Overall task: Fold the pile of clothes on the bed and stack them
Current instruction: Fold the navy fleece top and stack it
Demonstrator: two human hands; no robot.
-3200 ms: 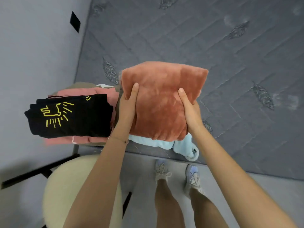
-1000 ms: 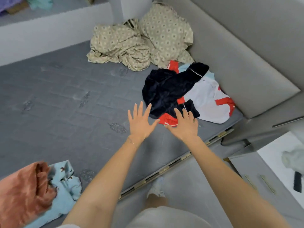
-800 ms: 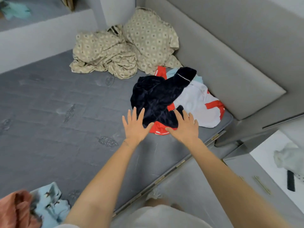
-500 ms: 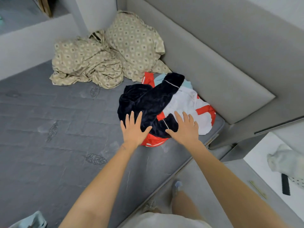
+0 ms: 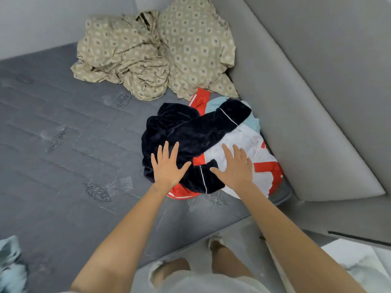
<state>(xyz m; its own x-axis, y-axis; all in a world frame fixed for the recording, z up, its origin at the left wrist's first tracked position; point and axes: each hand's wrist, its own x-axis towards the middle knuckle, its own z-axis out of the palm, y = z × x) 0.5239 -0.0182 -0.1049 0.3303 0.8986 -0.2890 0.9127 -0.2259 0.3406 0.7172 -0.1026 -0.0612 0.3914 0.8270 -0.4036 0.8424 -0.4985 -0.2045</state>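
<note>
Reaching across the near edge of the bed (image 5: 63,149), the person spreads both hands over the pile of clothes (image 5: 211,144), which sits heaped in the bed's near right corner, tight against the padded grey panel (image 5: 306,123) bounding that side. The left grip (image 5: 167,168) has its fingers straight and fanned over the dark navy garment (image 5: 190,130); the right grip (image 5: 234,168), equally flat and splayed, lies over the white and red garment (image 5: 262,157) just beside the navy one's piped hem. Neither has closed on any cloth, and whether the palms press the fabric or hang just above it cannot be told. The wide spread probably serves to take in the whole tangle before picking one piece; the navy garment drapes over the others, so it looks like the natural first choice. Crumpled patterned bedding (image 5: 148,53) lies at the far corner against the same panel, apart from the pile. A blurred light blue cloth (image 5: 8,261) shows by the near left edge. The quilted mattress between them would suit the folding.
</note>
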